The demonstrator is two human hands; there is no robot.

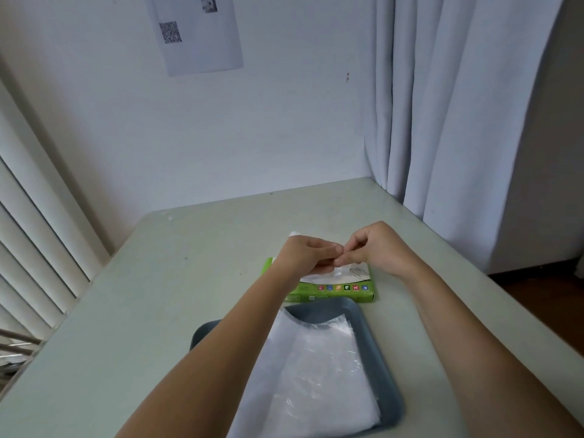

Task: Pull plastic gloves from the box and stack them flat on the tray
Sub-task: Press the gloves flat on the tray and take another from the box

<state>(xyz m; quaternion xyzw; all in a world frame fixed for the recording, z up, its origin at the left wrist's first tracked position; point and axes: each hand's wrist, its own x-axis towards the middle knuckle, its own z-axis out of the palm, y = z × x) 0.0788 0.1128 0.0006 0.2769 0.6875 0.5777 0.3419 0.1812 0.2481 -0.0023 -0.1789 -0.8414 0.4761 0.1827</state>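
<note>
A flat green glove box (344,290) lies on the table just beyond a grey-blue tray (384,368). On the tray rests a pile of clear plastic gloves (316,374). Both hands hover over the box with their fingertips meeting. My left hand (305,256) and my right hand (369,248) pinch a thin clear glove (322,273) that hangs down to the box opening. A bit of white plastic shows behind my left hand.
The pale table (164,305) sits in a corner, with a white wall behind, a curtain (448,105) at the right and slatted blinds (34,248) at the left. A printed sheet (196,30) hangs on the wall.
</note>
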